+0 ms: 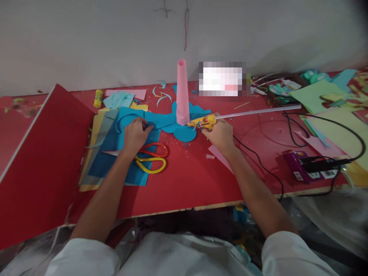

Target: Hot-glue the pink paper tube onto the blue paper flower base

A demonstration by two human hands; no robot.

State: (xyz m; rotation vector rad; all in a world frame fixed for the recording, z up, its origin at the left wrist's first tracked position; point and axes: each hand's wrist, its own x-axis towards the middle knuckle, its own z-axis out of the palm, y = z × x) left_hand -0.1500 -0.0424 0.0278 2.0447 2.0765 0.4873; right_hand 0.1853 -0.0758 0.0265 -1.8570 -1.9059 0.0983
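My right hand (218, 134) grips a yellow glue gun (202, 122) with a long clear glue stick (258, 111) out its back. The nozzle points at the foot of an upright pink paper cone (182, 92), which stands on a blue paper cut-out (184, 132). My left hand (136, 134) presses a strip of blue paper (161, 120) down on the stack of coloured sheets (113, 153). Yellow-and-orange scissors (151, 157) lie just below that hand.
A red table (186, 180) holds a yellow glue stick (98, 98), paper scraps, green and pink sheets (324, 99) at right, and a purple power strip (310, 168) with black cords. A red board (34, 161) leans at left. A white wall is behind.
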